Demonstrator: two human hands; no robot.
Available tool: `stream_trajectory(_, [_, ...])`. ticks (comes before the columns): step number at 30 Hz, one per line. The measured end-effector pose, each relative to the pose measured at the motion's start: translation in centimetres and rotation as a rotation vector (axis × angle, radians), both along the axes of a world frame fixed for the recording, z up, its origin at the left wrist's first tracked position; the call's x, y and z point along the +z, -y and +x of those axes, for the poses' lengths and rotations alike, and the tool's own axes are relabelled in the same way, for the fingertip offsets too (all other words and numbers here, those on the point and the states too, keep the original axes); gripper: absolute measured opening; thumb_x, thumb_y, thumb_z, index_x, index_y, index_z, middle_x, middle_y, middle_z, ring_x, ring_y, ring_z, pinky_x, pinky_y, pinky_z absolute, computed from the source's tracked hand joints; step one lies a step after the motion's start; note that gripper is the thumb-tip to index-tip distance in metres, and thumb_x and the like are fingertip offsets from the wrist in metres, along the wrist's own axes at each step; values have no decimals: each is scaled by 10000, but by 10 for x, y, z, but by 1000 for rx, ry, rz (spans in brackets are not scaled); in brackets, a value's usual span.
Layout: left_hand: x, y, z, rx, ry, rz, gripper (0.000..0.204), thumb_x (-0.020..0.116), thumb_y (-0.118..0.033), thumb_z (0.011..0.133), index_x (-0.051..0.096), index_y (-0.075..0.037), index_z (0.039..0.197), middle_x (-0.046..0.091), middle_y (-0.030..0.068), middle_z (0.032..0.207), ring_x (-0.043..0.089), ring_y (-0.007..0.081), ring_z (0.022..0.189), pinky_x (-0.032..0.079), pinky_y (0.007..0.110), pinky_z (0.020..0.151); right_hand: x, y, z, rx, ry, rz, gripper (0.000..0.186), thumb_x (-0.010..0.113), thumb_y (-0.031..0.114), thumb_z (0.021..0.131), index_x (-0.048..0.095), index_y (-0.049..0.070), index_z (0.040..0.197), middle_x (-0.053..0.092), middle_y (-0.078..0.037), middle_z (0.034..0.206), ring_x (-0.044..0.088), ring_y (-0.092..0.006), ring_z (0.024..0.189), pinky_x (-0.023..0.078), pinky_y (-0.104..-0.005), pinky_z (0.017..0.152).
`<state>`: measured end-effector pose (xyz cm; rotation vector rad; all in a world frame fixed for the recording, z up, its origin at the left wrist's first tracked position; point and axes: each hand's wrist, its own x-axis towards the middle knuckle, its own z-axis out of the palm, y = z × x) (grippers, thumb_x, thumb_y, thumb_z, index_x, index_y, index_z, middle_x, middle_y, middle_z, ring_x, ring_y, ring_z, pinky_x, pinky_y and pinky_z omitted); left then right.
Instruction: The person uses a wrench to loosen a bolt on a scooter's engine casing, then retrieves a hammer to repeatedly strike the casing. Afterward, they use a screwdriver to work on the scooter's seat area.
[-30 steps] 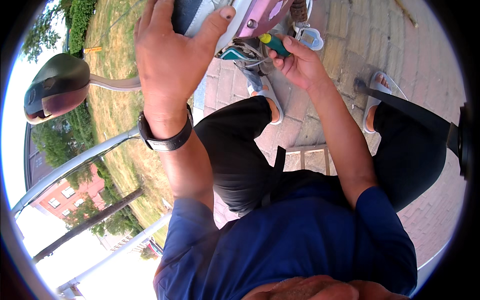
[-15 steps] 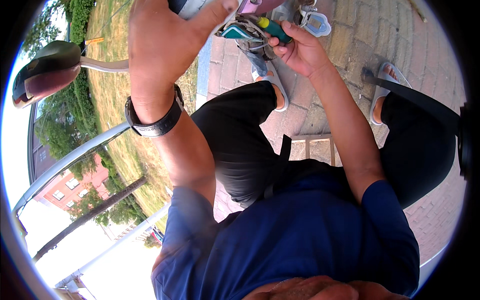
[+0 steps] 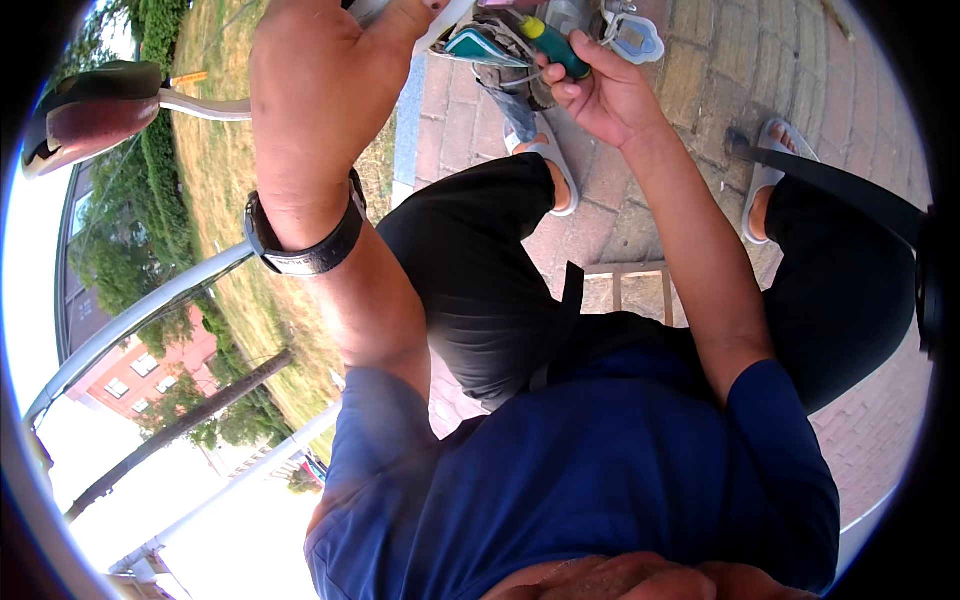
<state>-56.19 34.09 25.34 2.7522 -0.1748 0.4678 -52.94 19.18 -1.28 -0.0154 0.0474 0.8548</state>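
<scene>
My right hand (image 3: 612, 100) is closed round the green grip of a screwdriver (image 3: 560, 52) with a yellow collar. Its collar end points up and left into the exposed works of a scooter-like vehicle, where the tip is lost among dark parts. A teal-and-white lamp-like piece (image 3: 482, 46) and a thin loose cable lie just left of the screwdriver. My left hand (image 3: 320, 80), with a black watch on the wrist, grips a white panel (image 3: 447, 22) at the top edge. Its thumb lies along the panel; the other fingers are mostly cut off.
A dark red rear-view mirror (image 3: 100, 120) on a pale stem juts out at the left. A whitish translucent part (image 3: 636, 40) hangs right of the works. Brick paving (image 3: 700, 110) lies below, with a small wooden stool frame (image 3: 625, 270) between my legs. Dry grass borders the left.
The screwdriver has tipped steeper, its collar end shifting up and slightly right. My left hand has moved a little to the left, and the mirror slightly upward.
</scene>
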Motion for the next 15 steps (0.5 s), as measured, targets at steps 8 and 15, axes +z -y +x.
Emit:
stream_trajectory(8, [-2, 0, -4, 21, 63, 172, 652, 817, -97, 818, 544, 77, 1384, 631, 295, 1313, 630, 388, 1227, 482, 406, 1060, 8, 2, 0, -17, -19, -72, 241, 642, 205, 1027, 616, -4, 1143, 681, -176, 1067, 669, -195, 850, 525, -272, 652])
stream_trajectory(15, [12, 19, 2, 194, -13, 277, 786, 833, -331, 784, 540, 32, 1417, 581, 276, 1383, 582, 393, 1273, 450, 450, 1085, -6, 29, -16, -27, -45, -317, 221, 605, 206, 1043, 608, 2, 1128, 682, -135, 1017, 669, -184, 831, 533, -274, 645])
